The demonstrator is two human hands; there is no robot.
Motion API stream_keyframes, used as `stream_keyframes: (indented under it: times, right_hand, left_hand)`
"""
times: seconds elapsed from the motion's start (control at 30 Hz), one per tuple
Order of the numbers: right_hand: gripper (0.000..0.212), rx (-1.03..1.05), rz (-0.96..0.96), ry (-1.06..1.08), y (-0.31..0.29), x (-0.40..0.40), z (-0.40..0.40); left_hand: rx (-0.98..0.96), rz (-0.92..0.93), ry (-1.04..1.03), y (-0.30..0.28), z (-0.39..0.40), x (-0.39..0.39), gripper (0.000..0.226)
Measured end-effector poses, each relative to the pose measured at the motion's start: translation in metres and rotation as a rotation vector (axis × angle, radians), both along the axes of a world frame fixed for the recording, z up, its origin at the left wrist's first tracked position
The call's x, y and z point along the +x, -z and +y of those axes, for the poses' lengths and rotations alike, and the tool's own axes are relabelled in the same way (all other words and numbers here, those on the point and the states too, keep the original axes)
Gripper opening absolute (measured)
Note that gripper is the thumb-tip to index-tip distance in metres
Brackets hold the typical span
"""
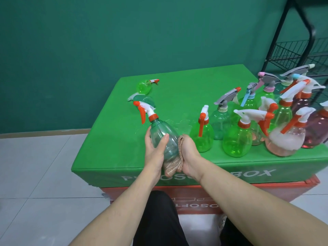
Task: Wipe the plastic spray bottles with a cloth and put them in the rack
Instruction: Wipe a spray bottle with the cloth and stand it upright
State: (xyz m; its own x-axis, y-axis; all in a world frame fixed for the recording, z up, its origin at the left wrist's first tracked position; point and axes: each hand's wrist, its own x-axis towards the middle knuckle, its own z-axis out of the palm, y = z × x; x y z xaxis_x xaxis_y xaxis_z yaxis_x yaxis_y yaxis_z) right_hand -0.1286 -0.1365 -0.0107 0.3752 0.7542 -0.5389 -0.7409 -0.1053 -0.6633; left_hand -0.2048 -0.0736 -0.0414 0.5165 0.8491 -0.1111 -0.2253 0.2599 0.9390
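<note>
Head view. Held above the front edge of the green surface (106, 153): a teal-tinted clear spray bottle (164, 137), tilted with its neck toward the far left, ribbed body, orange collar, white head with an orange trigger and nozzle. Left hand (154, 151) wrapped round the bottle's lower body, thumb across the front, fingers (147, 137) curled behind it. Right hand (189, 155) gripping a brownish folded cloth (174, 164), pressed against the bottle's base and right side. Lying toward the far left corner: a bright green spray bottle (144, 87) and a darker teal one (143, 100) just in front of it. Standing crowded along the right edge: upright spray bottles (237, 139) in green, pink and purple tints, with white, orange and grey heads. Beyond the far right corner: a black wire rack (300, 50).
</note>
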Motion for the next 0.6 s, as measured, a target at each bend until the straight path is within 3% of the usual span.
stream_keyframes:
  times: [0.27,0.6]
  right_hand:
    - [0.053,-0.142,-0.188,-0.045,0.004,0.012,-0.009]
    - [0.046,-0.159,-0.243,-0.116,0.01,0.024,-0.053]
  left_hand:
    - [0.311,0.273,0.032,0.001,0.006,-0.001,0.08]
    - [0.414,0.415,0.02,-0.003,0.007,-0.002,0.079]
